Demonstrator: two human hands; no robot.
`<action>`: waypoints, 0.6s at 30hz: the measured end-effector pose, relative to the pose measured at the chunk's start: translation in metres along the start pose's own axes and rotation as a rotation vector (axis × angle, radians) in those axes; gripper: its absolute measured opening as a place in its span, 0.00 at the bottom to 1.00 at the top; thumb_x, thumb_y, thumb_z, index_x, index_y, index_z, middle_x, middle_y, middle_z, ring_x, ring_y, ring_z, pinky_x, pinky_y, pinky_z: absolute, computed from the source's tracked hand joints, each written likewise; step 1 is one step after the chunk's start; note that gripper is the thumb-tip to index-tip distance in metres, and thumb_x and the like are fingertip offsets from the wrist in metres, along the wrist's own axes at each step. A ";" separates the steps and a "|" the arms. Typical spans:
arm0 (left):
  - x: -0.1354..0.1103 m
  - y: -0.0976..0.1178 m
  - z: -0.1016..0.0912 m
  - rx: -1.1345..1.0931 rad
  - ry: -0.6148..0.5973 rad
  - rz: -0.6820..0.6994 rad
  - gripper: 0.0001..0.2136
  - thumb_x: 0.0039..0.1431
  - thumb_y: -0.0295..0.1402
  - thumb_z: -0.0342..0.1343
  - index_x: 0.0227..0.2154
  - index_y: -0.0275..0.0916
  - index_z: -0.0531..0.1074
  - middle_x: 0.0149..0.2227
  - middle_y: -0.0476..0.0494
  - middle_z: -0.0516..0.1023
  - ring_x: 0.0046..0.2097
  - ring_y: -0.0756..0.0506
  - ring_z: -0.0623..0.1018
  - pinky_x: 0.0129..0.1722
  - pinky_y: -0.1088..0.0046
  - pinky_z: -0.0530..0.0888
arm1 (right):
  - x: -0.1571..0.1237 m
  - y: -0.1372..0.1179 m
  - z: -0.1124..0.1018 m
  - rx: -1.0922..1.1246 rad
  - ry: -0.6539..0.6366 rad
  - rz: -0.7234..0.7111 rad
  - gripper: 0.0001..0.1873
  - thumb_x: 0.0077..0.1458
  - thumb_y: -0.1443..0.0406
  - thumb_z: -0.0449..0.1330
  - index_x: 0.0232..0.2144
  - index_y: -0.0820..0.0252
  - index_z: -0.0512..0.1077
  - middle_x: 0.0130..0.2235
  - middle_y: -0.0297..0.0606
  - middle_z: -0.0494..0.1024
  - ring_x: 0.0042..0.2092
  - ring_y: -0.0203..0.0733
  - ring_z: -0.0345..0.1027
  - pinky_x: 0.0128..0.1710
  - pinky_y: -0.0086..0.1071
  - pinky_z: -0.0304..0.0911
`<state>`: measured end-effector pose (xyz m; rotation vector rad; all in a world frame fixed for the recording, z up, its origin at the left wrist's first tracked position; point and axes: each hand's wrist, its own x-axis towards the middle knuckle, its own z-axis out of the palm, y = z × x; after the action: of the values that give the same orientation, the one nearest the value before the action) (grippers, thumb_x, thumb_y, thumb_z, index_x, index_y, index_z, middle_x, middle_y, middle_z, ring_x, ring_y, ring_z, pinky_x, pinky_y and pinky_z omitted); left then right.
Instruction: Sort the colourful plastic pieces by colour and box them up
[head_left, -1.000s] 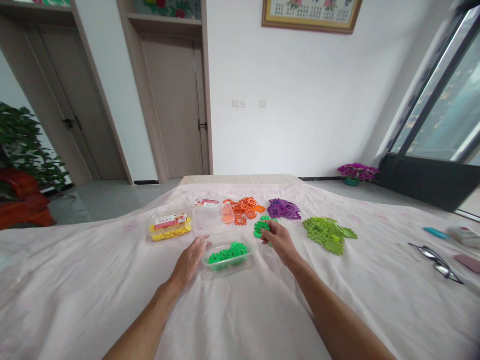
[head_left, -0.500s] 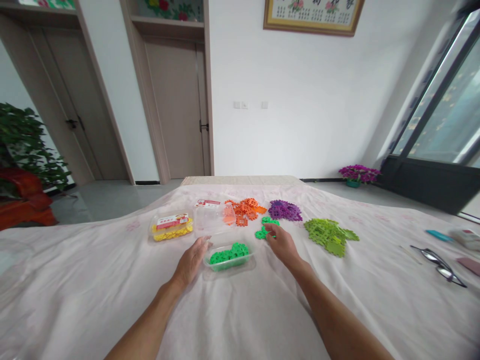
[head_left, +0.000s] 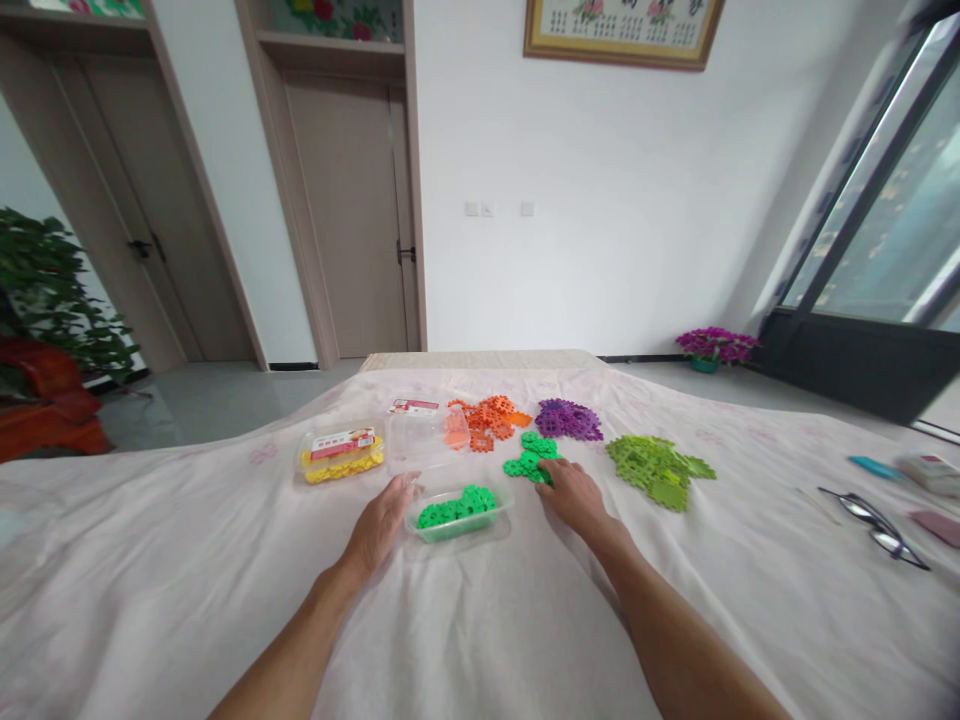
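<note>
My left hand point(head_left: 381, 522) lies palm down on the sheet, fingers stretched out and touching the left end of a clear plastic tray point(head_left: 501, 512) that holds bright green toy pieces point(head_left: 454, 507). My right hand point(head_left: 576, 496) rests just right of the tray. Its fingertips are curled together on the near edge of a small loose pile of green pieces point(head_left: 529, 457) lying on the cloth.
On the pink sheet point(head_left: 480, 620) lie a tray of yellow pieces point(head_left: 341, 455), an empty clear tray point(head_left: 424, 437), and orange point(head_left: 489, 417), purple point(head_left: 568, 419) and lime point(head_left: 657, 467) piles. Glasses point(head_left: 874, 526) and small items lie at the right.
My right hand held green pieces raised a second ago, set them down on the cloth, and now sits lower with its fingertips at the pile. My left hand has stayed by the tray.
</note>
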<state>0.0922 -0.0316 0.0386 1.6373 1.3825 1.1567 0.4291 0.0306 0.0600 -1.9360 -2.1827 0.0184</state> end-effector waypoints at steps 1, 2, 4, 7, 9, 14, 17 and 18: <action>0.000 0.001 0.000 -0.002 -0.003 -0.006 0.28 0.66 0.51 0.43 0.59 0.38 0.66 0.58 0.36 0.74 0.60 0.40 0.72 0.63 0.63 0.62 | 0.000 0.000 0.000 0.003 0.001 0.001 0.20 0.60 0.61 0.55 0.54 0.53 0.72 0.51 0.42 0.76 0.53 0.50 0.67 0.47 0.35 0.57; 0.000 0.002 0.000 -0.004 -0.005 -0.010 0.28 0.66 0.52 0.43 0.59 0.38 0.66 0.57 0.36 0.75 0.60 0.41 0.72 0.63 0.63 0.62 | 0.000 0.001 0.000 0.005 0.006 0.004 0.20 0.60 0.61 0.55 0.53 0.53 0.72 0.51 0.42 0.76 0.52 0.50 0.67 0.47 0.35 0.57; -0.001 0.003 0.000 -0.006 -0.008 -0.016 0.29 0.65 0.52 0.43 0.60 0.37 0.66 0.56 0.36 0.75 0.59 0.41 0.73 0.63 0.63 0.62 | 0.000 0.001 -0.001 0.000 0.020 0.015 0.20 0.60 0.60 0.56 0.54 0.54 0.72 0.51 0.43 0.75 0.52 0.50 0.67 0.46 0.35 0.57; -0.002 0.004 0.000 -0.004 -0.004 -0.020 0.29 0.65 0.52 0.43 0.60 0.37 0.66 0.57 0.36 0.75 0.59 0.41 0.72 0.63 0.63 0.62 | 0.000 0.002 -0.001 -0.028 0.027 0.029 0.21 0.59 0.57 0.57 0.53 0.56 0.72 0.51 0.46 0.75 0.52 0.52 0.67 0.46 0.36 0.58; -0.002 0.003 0.000 -0.002 0.001 -0.010 0.28 0.65 0.51 0.43 0.59 0.37 0.67 0.58 0.36 0.74 0.60 0.41 0.72 0.63 0.64 0.61 | 0.000 0.002 -0.002 -0.044 0.028 0.016 0.21 0.59 0.57 0.57 0.52 0.57 0.73 0.50 0.47 0.75 0.52 0.52 0.67 0.46 0.36 0.58; -0.002 0.002 0.000 -0.006 0.009 -0.009 0.27 0.65 0.51 0.44 0.58 0.38 0.67 0.57 0.36 0.75 0.60 0.41 0.71 0.64 0.63 0.61 | 0.002 0.004 -0.001 -0.076 0.021 0.000 0.16 0.61 0.64 0.54 0.49 0.58 0.73 0.46 0.46 0.77 0.50 0.50 0.69 0.44 0.34 0.57; -0.002 0.004 0.000 -0.007 0.004 -0.016 0.28 0.65 0.51 0.43 0.59 0.39 0.67 0.57 0.37 0.75 0.60 0.41 0.72 0.63 0.63 0.62 | 0.003 0.006 0.001 -0.085 0.028 0.009 0.15 0.61 0.65 0.52 0.48 0.58 0.73 0.46 0.45 0.79 0.49 0.49 0.71 0.43 0.34 0.58; -0.002 0.004 0.000 -0.006 0.001 -0.017 0.28 0.65 0.51 0.43 0.59 0.38 0.67 0.57 0.36 0.75 0.60 0.41 0.72 0.63 0.62 0.62 | 0.003 0.006 0.001 -0.088 0.031 0.013 0.15 0.61 0.66 0.52 0.48 0.58 0.73 0.46 0.44 0.79 0.49 0.49 0.71 0.43 0.34 0.58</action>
<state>0.0940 -0.0346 0.0419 1.6180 1.3898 1.1511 0.4343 0.0349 0.0585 -1.9825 -2.1860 -0.1067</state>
